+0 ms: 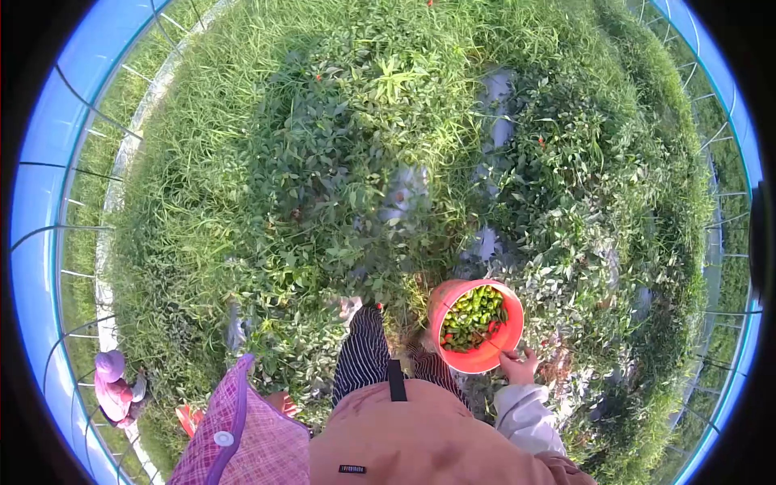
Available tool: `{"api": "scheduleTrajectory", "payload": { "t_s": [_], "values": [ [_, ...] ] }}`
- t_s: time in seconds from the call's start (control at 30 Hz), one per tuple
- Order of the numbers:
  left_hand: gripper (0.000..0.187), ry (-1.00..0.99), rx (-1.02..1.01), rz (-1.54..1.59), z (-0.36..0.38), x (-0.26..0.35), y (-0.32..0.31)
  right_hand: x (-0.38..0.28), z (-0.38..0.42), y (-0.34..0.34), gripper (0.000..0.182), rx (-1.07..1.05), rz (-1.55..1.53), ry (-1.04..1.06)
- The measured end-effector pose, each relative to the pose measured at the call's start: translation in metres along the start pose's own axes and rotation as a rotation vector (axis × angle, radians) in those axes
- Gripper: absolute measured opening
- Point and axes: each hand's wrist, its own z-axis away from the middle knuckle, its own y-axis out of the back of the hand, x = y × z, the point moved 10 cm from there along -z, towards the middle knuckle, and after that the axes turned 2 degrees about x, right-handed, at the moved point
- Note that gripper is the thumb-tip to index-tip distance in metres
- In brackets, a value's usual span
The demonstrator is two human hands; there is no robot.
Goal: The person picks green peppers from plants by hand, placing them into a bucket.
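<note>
My right hand (519, 367) grips the rim of a red bucket (482, 358) at the lower right of centre. The bucket tilts so that its inside faces me. Inside lie many green peppers (473, 309) and a few red ones. At the lower left, a pink and purple checked cloth (263, 440) with a white snap covers most of my left side. A small patch of my left hand (282, 402) seems to show past its edge; its fingers are hidden. Beside the cloth is a bright red object (190, 419), too partly covered to name.
Low leafy pepper plants (558, 105) and tall grass (206, 162) surround me, with strips of pale ground sheet (498, 105) between rows. Another person in a purple hat (119, 386) is at the far left. Blue-edged tunnel walls with hoops curve along both sides.
</note>
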Motion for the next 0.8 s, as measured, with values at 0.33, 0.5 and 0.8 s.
{"api": "scheduleTrajectory", "payload": {
  "t_s": [0.33, 0.5, 0.8],
  "values": [
    [0.031, -0.571, -0.115, 0.088, 0.018, 0.139, -0.091, -0.082, 0.093, 0.102, 0.029, 0.087, 0.177, 0.062],
    [0.03, -0.649, -0.188, 0.072, 0.055, 0.165, -0.132, -0.115, 0.131, 0.155, 0.02, 0.115, 0.586, 0.287],
    [0.033, -0.515, -0.104, -0.011, -0.004, 0.123, -0.112, -0.144, 0.131, 0.159, 0.019, 0.086, 0.633, 0.333]
  ]
}}
